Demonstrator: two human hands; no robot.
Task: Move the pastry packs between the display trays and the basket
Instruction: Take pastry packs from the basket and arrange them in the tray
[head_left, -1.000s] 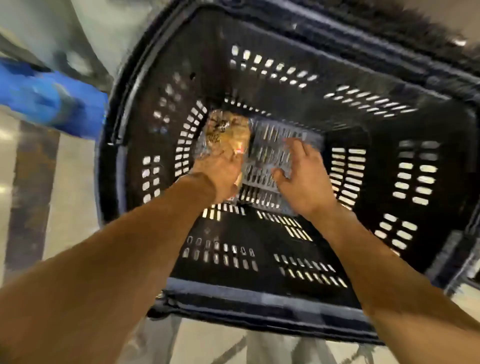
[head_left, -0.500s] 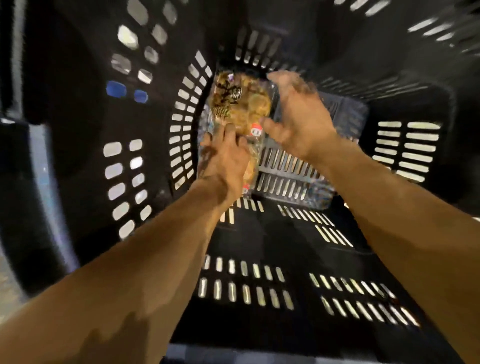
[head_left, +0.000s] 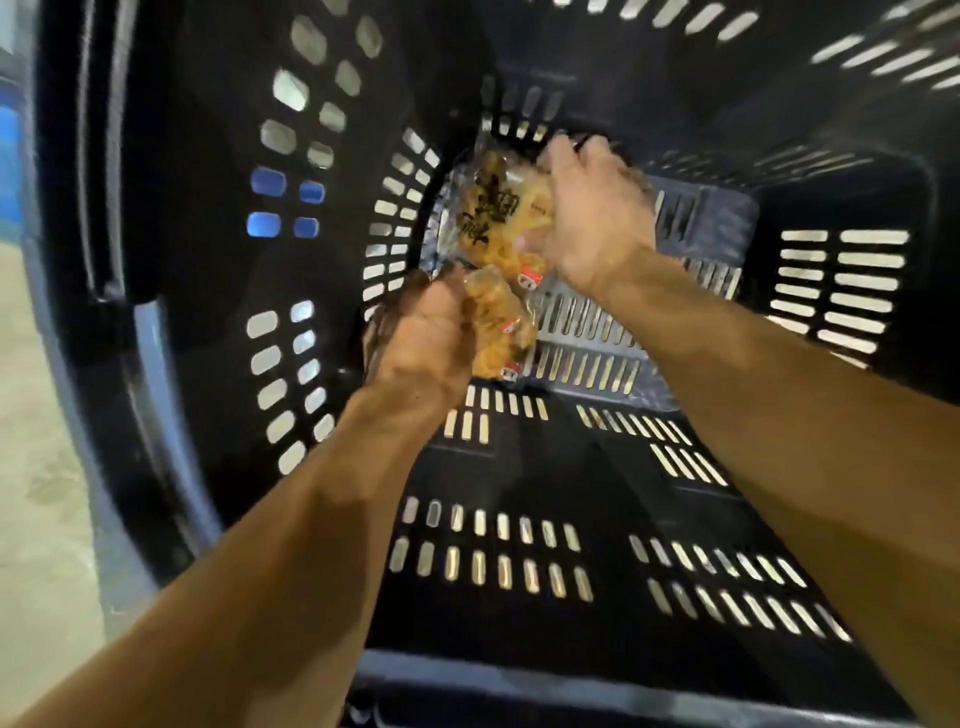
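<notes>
Here the dark slotted basket (head_left: 519, 561) fills the view, both bare arms reaching down to its floor. Two clear pastry packs lie at the far left corner, end to end, their long axes running away from the person. The farther pack (head_left: 496, 208) sits beneath the right hand (head_left: 597, 218), whose fingers curl over its far edge. The nearer pack (head_left: 498, 327) lies just right of the left hand (head_left: 423, 343), which grips its left side in a closed fist. Each hand is nearest its own pack, so both seem ready for lifting.
</notes>
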